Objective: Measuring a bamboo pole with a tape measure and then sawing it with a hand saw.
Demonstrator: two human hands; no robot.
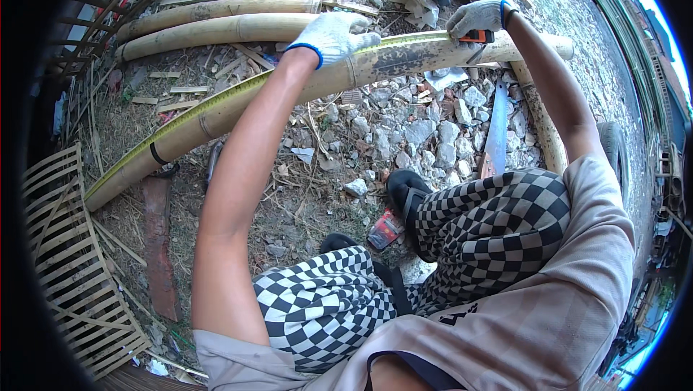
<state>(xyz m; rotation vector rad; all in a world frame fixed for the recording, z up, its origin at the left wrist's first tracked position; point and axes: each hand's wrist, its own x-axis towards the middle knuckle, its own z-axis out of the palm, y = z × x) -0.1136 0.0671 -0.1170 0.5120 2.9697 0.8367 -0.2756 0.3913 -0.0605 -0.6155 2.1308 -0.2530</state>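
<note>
A long, thick bamboo pole (pixel 289 98) lies across in front of me, one end at the far right, the other at the lower left. The yellow blade of a tape measure (pixel 216 104) is stretched along its top. My right hand (pixel 473 17), in a white knit glove, is closed about the orange and black tape measure case (pixel 478 36) on the pole's right part. Farther left, my left hand (pixel 333 36), gloved with a blue cuff, reaches over the pole beside the blade, fingers stretched out and thumb apart. A dark band (pixel 157 153) circles the pole's lower left part.
A handsaw (pixel 497 127) lies on the broken stones (pixel 440 135) near my right knee. Cut bamboo lengths (pixel 216 30) rest beyond the pole. A slatted bamboo panel (pixel 83 261) and a reddish-brown plank (pixel 160 246) lie at left. A red packet (pixel 385 230) sits between my feet.
</note>
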